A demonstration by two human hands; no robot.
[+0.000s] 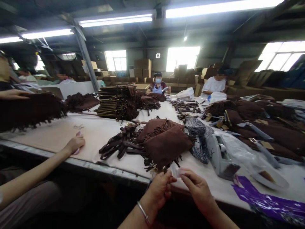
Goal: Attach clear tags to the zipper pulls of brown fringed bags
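At the table's front edge, my left hand (pixel 160 187), with a bangle on its wrist, is closed at the corner of a brown fringed bag (pixel 168 141). Thumb and fingers of my right hand (pixel 196 187) pinch a small translucent white piece (pixel 175 171) between the two hands. Whether my left hand also grips that piece or a metal fitting of the bag is too small to tell. Dark brown straps (pixel 121 144) lie in a heap left of the bag. A black-and-white speckled cloth (pixel 199 136) lies to its right.
A tape dispenser (pixel 224 156), clear plastic and purple packaging (pixel 264 197) lie at right. More brown bags (pixel 274 124) are piled behind them. A bag stack (pixel 116 101) stands further back. A co-worker's arm (pixel 40 168) rests on the table (pixel 52 136) at left. Other people sit beyond.
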